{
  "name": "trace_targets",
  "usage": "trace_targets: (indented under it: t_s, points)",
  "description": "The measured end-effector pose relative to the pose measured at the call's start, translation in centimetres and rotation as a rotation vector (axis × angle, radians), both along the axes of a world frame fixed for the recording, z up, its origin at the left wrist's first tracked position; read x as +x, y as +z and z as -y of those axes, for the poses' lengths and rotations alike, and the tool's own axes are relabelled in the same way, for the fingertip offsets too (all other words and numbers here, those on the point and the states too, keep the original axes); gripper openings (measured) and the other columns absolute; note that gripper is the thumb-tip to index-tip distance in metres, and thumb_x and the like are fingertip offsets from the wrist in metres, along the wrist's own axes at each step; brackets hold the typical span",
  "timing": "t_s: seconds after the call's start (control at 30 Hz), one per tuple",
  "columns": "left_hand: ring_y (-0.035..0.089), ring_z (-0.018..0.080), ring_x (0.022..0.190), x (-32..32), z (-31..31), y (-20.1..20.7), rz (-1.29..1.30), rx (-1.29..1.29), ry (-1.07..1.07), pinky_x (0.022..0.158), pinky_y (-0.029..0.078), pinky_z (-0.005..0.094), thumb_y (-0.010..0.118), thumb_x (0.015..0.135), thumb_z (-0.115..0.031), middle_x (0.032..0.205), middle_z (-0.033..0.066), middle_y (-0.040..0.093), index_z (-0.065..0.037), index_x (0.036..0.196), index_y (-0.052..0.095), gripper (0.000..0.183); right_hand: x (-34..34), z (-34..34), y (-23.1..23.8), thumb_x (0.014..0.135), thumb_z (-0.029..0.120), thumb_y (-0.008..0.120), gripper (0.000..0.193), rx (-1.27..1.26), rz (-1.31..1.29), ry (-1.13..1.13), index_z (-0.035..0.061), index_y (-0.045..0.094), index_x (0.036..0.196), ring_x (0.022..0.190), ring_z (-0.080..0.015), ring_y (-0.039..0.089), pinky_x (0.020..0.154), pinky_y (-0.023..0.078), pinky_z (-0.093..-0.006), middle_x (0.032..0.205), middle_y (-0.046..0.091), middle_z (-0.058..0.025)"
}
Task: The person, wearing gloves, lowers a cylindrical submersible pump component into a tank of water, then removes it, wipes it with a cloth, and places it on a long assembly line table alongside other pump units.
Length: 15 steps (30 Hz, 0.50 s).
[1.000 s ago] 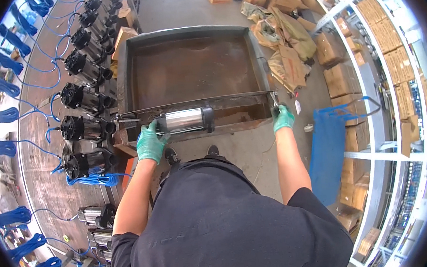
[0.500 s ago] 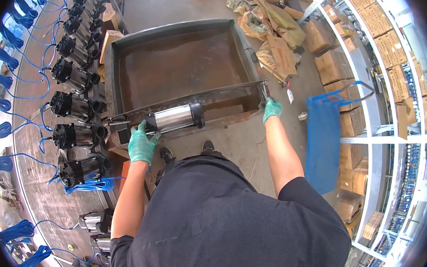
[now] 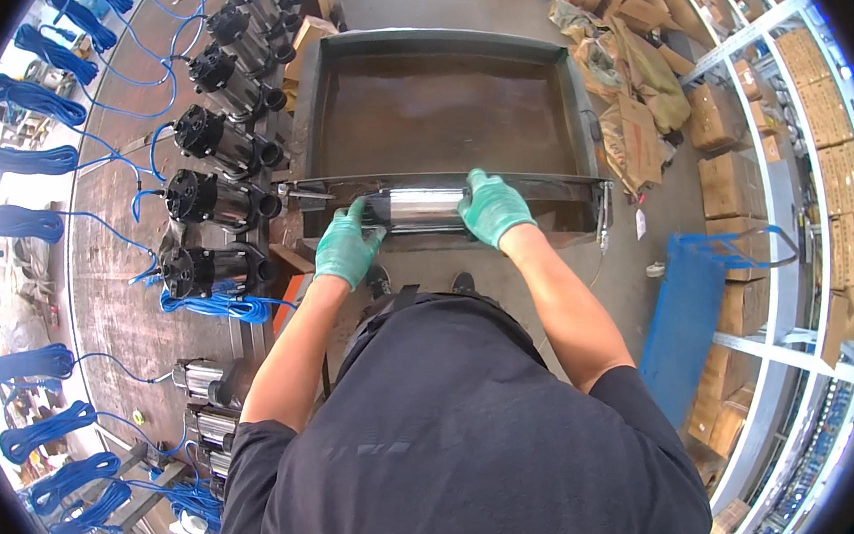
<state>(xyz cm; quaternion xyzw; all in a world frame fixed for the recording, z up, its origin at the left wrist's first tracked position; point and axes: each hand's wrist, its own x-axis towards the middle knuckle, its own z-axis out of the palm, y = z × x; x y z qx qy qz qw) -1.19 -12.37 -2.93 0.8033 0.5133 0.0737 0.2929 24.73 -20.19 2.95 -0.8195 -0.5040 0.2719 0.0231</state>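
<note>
I have the steel-cased pump lengthwise over the narrow near compartment of the metal tank. My gloved left hand grasps its black left end; my right hand wraps its right end. This looks like two-handed positioning; whether the tank bears its weight I can't tell. Moving it calls for a level, even grip.
</note>
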Motion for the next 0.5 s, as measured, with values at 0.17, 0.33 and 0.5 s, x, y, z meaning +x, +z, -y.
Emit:
trace_targets:
  t_s: [0.17, 0.33, 0.5]
  points:
    - [0.059, 0.0389, 0.117, -2.9, -0.8, -0.6, 0.262, 0.259, 0.214, 0.1, 0.048, 0.0451, 0.073, 0.09, -0.024, 0.126, 0.0213, 0.061, -0.005, 0.142, 0.051, 0.06, 3.9, 2.4, -2.7, 0.089, 0.023, 0.062, 0.046, 0.287, -0.179, -0.065, -0.0012, 0.059, 0.128, 0.114, -0.0407, 0.064, 0.099, 0.051, -0.0458, 0.123, 0.066, -0.0265]
    - [0.06, 0.0221, 0.118, -3.7, -0.5, -0.8, 0.729, -0.201, 0.291, 0.1, 0.049, 0.0361, 0.069, 0.097, -0.033, 0.129, 0.0183, 0.063, 0.0, 0.141, 0.051, 0.058, 10.5, 7.3, -8.6, 0.091, 0.001, 0.05, 0.041, 0.467, -0.587, -0.192, 0.0039, 0.059, 0.131, 0.105, -0.0234, 0.069, 0.094, 0.052, -0.0356, 0.12, 0.07, -0.0175]
    - [0.061, 0.0157, 0.108, -0.2, 1.1, 4.4, 0.635, -0.527, -0.127, 0.095, 0.049, 0.032, 0.065, 0.098, -0.048, 0.118, 0.0076, 0.067, -0.002, 0.138, 0.056, 0.062, 14.1, 9.5, -14.4, 0.092, 0.004, 0.054, 0.036, 0.605, -0.196, -0.081, 0.0108, 0.063, 0.126, 0.099, -0.0376, 0.068, 0.086, 0.055, -0.0457, 0.12, 0.067, -0.0196]
